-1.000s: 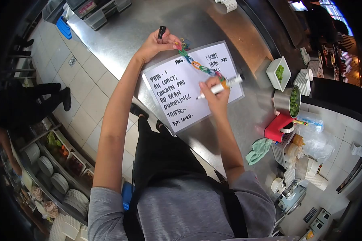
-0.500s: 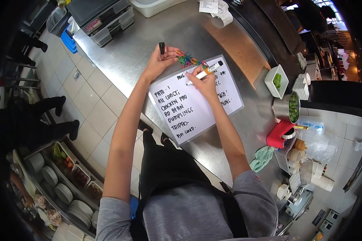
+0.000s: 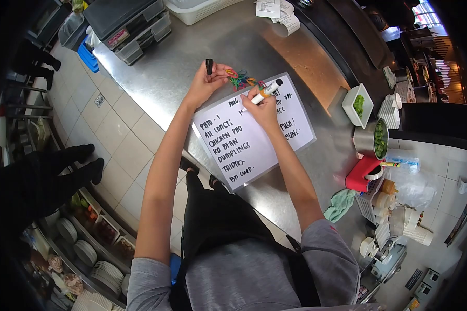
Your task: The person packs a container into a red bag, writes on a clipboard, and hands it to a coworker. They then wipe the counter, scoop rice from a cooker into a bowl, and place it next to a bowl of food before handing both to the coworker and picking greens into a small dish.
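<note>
On the steel counter lies a white sheet (image 3: 244, 160) in a clear sleeve, lettered in black with a list such as "chicken", "dumplings" and "taipao". My right hand (image 3: 261, 110) grips a white marker (image 3: 271, 89) with an orange band, its tip at the upper middle of the sheet, where a short new mark shows. A black marker cap (image 3: 209, 66) stands up from my left hand (image 3: 208, 83), pinched between its fingers. Those fingertips also reach the bunch of coloured rubber bands (image 3: 238, 79) along the sheet's top edge.
To the right stand a white tub of chopped greens (image 3: 358, 105), a steel pot (image 3: 371, 139), a red dispenser (image 3: 361, 173) and a green cloth (image 3: 340, 203). Paper slips (image 3: 278, 13) lie at the back. Another person's dark-clothed legs (image 3: 70, 168) are at left, near stacked plates (image 3: 106, 277).
The marker in my right hand has shifted slightly left and down on the sheet, leaving a small new stroke. My left hand stays nearly still. The person at left has shifted slightly.
</note>
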{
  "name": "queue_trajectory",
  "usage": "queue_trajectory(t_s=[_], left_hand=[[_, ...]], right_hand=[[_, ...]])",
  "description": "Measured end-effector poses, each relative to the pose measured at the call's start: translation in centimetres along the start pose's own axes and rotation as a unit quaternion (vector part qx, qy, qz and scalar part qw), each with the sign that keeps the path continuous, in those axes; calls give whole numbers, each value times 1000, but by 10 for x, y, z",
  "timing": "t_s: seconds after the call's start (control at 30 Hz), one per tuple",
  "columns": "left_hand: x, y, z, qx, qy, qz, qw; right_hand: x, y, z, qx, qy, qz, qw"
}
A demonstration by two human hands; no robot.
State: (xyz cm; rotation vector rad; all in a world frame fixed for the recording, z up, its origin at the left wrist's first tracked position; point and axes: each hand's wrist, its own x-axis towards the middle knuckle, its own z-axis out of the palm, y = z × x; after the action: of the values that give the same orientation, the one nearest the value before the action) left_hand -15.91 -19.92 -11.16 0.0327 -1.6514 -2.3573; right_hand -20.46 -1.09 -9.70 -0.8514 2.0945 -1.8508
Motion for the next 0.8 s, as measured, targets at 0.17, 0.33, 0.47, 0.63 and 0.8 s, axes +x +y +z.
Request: queue_trajectory(t_s=[0.17,0.33,0.47,0.63,0.8], left_hand=[[-1,3,4,-9,7,9,1000],[0,2,1,-2,-4,0,1000],[1,4,2,-8,-9,-1,1000],[0,4,3,-15,-1,3,1000],[0,3,3,-9,1,1,1000]], right_hand=[[-1,-3,1,-11,6,-14,1000],[3,-2,-5,59,24,-2,998],[2,-6,-5,42,7,16,999],[0,-1,-7,-6,1,8,1000],[0,-5,-5,6,28,0,1000]])
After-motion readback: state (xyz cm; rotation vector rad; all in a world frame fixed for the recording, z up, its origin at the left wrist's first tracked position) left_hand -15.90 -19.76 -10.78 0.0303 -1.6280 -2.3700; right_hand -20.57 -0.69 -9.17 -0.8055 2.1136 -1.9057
